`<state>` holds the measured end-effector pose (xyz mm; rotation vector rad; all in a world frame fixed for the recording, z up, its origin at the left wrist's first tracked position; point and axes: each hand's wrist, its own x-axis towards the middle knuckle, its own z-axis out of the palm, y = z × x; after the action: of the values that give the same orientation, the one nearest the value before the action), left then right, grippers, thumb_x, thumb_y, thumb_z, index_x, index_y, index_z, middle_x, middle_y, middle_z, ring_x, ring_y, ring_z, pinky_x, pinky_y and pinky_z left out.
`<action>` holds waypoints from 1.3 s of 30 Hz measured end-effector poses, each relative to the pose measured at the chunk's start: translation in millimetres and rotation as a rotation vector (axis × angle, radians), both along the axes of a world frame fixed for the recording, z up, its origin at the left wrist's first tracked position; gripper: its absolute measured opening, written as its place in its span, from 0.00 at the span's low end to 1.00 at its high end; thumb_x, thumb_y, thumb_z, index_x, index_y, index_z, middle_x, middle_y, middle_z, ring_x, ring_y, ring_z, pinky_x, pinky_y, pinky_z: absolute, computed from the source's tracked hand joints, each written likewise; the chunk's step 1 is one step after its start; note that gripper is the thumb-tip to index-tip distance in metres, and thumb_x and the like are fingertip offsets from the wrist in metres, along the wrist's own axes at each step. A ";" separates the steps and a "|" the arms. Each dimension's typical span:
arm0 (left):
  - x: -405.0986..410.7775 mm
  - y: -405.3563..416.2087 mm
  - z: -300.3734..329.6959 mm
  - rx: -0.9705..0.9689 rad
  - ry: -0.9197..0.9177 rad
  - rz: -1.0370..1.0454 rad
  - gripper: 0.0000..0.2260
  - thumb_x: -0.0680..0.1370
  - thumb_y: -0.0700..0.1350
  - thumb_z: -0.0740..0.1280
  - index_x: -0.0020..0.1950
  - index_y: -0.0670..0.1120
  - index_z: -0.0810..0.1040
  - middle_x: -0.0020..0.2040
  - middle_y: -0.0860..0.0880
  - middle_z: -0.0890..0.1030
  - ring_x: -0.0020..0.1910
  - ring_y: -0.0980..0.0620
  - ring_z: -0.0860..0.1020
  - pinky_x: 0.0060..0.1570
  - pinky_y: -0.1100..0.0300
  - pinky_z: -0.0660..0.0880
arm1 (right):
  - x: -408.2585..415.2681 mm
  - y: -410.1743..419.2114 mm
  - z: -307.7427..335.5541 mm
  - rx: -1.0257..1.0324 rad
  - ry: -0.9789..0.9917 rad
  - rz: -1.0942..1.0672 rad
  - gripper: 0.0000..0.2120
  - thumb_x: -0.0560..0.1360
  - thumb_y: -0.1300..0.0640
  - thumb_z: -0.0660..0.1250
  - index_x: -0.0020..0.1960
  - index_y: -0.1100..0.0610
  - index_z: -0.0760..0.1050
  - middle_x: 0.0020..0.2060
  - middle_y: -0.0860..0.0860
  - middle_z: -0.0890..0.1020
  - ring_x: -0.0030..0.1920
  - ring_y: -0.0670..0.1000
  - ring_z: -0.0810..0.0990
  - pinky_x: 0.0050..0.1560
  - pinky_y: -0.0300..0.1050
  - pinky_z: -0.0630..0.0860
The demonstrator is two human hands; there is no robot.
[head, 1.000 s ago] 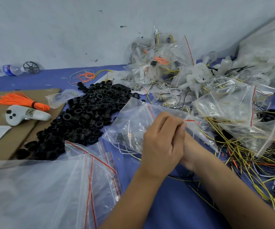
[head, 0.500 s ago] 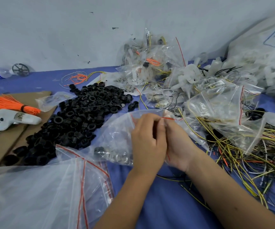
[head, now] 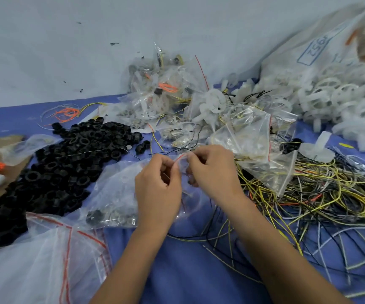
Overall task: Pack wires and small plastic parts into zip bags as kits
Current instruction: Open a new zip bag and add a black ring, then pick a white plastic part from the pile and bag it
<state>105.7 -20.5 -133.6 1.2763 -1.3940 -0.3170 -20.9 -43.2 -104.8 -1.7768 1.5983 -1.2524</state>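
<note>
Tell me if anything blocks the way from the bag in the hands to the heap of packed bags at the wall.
On the table, yes: between the bag and the heap of packed bags lie loose wires and small bags. Both hands pinch its top, so lifting over looks clear.

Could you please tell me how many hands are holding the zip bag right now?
2. The left hand and the right hand both pinch the red-striped mouth of the zip bag at the table's centre, the bag's body trailing down-left. Fingertips are partly hidden.

A blue table carries black rings, tangled wires and zip bags.
</note>
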 end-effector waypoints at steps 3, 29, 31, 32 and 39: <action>-8.4 -2.1 4.4 0.119 -0.177 -0.014 0.08 0.78 0.46 0.71 0.40 0.51 0.75 0.32 0.55 0.78 0.34 0.53 0.77 0.38 0.52 0.75 | -34.8 0.0 14.4 -0.082 0.066 -0.175 0.15 0.78 0.54 0.64 0.36 0.58 0.81 0.29 0.52 0.83 0.30 0.53 0.83 0.38 0.54 0.81; -132.3 4.0 26.6 0.103 -0.514 0.050 0.06 0.75 0.42 0.68 0.50 0.48 0.74 0.47 0.50 0.76 0.48 0.47 0.72 0.39 0.53 0.66 | -201.8 -24.6 10.3 0.022 0.566 -0.571 0.20 0.74 0.69 0.65 0.61 0.53 0.82 0.58 0.60 0.77 0.61 0.62 0.72 0.60 0.52 0.72; -120.4 1.6 22.8 0.150 -0.595 0.073 0.09 0.74 0.41 0.68 0.53 0.47 0.75 0.51 0.47 0.76 0.52 0.44 0.72 0.41 0.52 0.68 | -197.4 -23.7 15.7 -0.063 0.492 -0.576 0.19 0.75 0.70 0.64 0.62 0.57 0.81 0.57 0.60 0.80 0.60 0.62 0.76 0.59 0.50 0.74; -114.0 0.9 20.1 0.180 -0.613 0.071 0.10 0.74 0.41 0.69 0.54 0.47 0.74 0.53 0.47 0.75 0.54 0.43 0.72 0.42 0.52 0.69 | -194.3 -22.7 19.6 -0.127 0.461 -0.598 0.18 0.76 0.69 0.65 0.63 0.59 0.81 0.57 0.60 0.82 0.60 0.61 0.77 0.59 0.49 0.74; -57.5 -1.4 0.7 0.256 -0.485 0.011 0.06 0.76 0.42 0.68 0.51 0.46 0.75 0.51 0.47 0.72 0.45 0.44 0.73 0.44 0.54 0.66 | -133.0 -3.4 66.8 -0.607 -0.040 -0.577 0.11 0.73 0.50 0.75 0.51 0.56 0.83 0.41 0.50 0.84 0.39 0.48 0.82 0.44 0.40 0.77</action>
<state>48.2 -21.9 -132.8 1.6451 -1.7950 -0.1869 -153.9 -46.6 -37.9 -1.6200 1.9199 -2.2167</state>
